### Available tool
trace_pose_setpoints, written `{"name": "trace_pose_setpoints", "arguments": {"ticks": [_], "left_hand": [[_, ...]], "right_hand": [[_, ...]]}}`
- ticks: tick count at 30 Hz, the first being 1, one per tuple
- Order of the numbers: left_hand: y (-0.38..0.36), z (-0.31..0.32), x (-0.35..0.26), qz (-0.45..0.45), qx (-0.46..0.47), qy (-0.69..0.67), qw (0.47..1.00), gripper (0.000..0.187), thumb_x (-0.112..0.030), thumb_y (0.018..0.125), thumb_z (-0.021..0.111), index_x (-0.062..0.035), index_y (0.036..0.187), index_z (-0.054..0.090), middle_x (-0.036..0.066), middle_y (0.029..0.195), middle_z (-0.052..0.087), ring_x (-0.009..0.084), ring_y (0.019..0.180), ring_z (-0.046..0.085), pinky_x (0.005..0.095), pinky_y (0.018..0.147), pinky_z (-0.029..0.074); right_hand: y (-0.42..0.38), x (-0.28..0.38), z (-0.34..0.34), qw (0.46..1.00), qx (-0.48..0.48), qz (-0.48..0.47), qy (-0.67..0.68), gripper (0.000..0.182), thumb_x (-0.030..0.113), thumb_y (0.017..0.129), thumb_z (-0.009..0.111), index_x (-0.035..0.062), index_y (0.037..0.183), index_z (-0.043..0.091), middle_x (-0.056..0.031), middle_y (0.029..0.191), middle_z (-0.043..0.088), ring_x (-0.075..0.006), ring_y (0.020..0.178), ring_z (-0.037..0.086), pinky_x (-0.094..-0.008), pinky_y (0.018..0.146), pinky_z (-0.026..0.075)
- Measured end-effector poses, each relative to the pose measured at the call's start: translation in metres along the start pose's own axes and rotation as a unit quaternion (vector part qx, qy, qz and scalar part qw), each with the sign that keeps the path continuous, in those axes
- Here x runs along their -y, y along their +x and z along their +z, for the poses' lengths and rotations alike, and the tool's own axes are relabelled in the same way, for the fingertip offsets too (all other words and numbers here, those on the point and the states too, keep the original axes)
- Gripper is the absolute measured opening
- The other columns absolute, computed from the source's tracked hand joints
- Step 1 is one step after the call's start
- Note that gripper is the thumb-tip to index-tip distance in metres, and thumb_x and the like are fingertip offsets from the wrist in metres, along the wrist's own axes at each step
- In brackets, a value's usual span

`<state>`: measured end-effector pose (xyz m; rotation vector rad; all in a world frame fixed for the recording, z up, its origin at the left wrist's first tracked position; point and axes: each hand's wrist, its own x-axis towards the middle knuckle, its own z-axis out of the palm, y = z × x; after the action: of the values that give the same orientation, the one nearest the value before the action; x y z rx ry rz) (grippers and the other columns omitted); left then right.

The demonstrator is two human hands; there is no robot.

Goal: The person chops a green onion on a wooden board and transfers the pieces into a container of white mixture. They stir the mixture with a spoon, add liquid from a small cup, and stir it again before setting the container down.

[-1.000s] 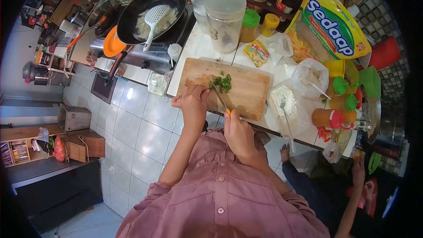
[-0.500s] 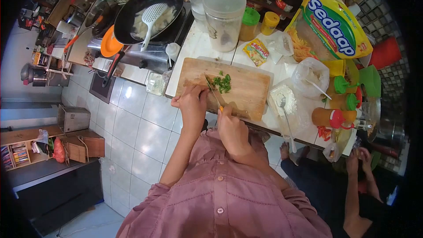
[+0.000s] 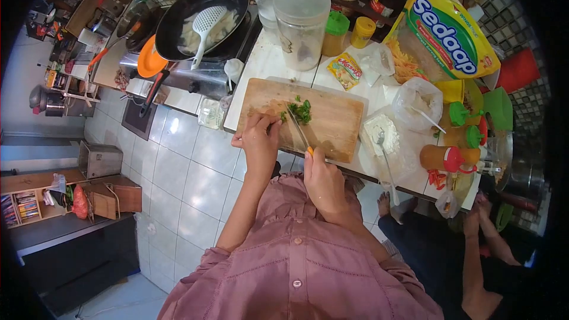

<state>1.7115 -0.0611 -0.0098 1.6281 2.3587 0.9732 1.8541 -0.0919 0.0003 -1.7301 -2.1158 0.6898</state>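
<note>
My right hand (image 3: pixel 325 184) is closed around the orange handle of a knife (image 3: pixel 299 128). The blade points away from me and its tip lies beside a small heap of chopped green leaves (image 3: pixel 303 111) on the wooden cutting board (image 3: pixel 338 118). At the board's near left part rests my left hand (image 3: pixel 259 142), its fingers bent and pressed together. A tiny green bit shows by those fingertips, but whatever they pinch is hidden beneath them.
A black frying pan (image 3: pixel 172 29) with a white slotted spatula (image 3: pixel 207 24) sits on the stove. Right of the board are white powder with a spoon (image 3: pixel 388 136), a plastic bag (image 3: pixel 418 104) and several bottles. Another person's arms (image 3: pixel 474 249) are at lower right.
The knife has moved right, away from my left fingers and toward the chopped leaves, with my right hand shifting right and slightly nearer me. My left hand stays almost in place.
</note>
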Motion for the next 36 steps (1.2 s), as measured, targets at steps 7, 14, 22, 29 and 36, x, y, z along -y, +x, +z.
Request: {"name": "trace_pose_setpoints", "arguments": {"ticks": [7, 14, 22, 29, 36], "left_hand": [[0.0, 0.009, 0.013, -0.016, 0.01, -0.083, 0.996, 0.007, -0.014, 0.075, 0.068, -0.0087, 0.079, 0.069, 0.002, 0.084, 0.063, 0.0196, 0.082, 0.056, 0.0366, 0.071, 0.024], [0.003, 0.005, 0.007, -0.013, 0.007, -0.073, 0.997, 0.008, -0.007, 0.071, 0.069, -0.0027, 0.078, 0.068, 0.008, 0.081, 0.064, 0.024, 0.073, 0.061, 0.0302, 0.065, 0.042], [0.002, 0.007, 0.01, -0.05, 0.029, -0.084, 0.995, 0.005, -0.013, 0.073, 0.069, -0.0089, 0.076, 0.068, 0.003, 0.08, 0.063, 0.0204, 0.078, 0.056, 0.0355, 0.069, 0.023], [0.004, 0.006, 0.012, 0.001, 0.004, -0.072, 0.997, 0.006, -0.008, 0.072, 0.07, -0.0045, 0.077, 0.068, 0.007, 0.081, 0.065, 0.0224, 0.071, 0.062, 0.0291, 0.062, 0.043], [0.006, 0.003, 0.006, 0.008, -0.006, -0.034, 0.999, 0.008, -0.015, 0.073, 0.07, -0.0083, 0.078, 0.069, 0.004, 0.078, 0.067, 0.0196, 0.072, 0.062, 0.0338, 0.069, 0.036]], "right_hand": [[-0.001, 0.003, 0.002, 1.0, 0.004, -0.018, 0.01, 0.025, 0.028, 0.092, 0.045, 0.0033, 0.089, 0.047, -0.0174, 0.049, 0.055, -0.0351, 0.047, 0.059, -0.0442, 0.04, 0.047], [0.0, 0.015, 0.009, 0.996, 0.018, 0.008, -0.091, 0.026, 0.031, 0.092, 0.048, 0.0055, 0.085, 0.046, -0.0144, 0.048, 0.056, -0.0313, 0.046, 0.061, -0.041, 0.039, 0.049], [0.015, 0.02, 0.019, 0.992, -0.029, -0.028, -0.119, 0.025, 0.029, 0.092, 0.048, 0.0066, 0.08, 0.045, -0.0116, 0.046, 0.055, -0.0277, 0.044, 0.061, -0.0387, 0.037, 0.049], [-0.011, 0.007, 0.002, 0.991, 0.004, 0.0, -0.132, 0.026, 0.031, 0.09, 0.05, 0.0066, 0.083, 0.045, -0.0132, 0.048, 0.056, -0.0305, 0.047, 0.062, -0.0403, 0.039, 0.05], [0.004, -0.001, 0.007, 0.999, -0.01, 0.002, -0.044, 0.026, 0.028, 0.092, 0.046, 0.003, 0.09, 0.047, -0.0167, 0.049, 0.056, -0.0346, 0.047, 0.06, -0.0444, 0.04, 0.048]]}}
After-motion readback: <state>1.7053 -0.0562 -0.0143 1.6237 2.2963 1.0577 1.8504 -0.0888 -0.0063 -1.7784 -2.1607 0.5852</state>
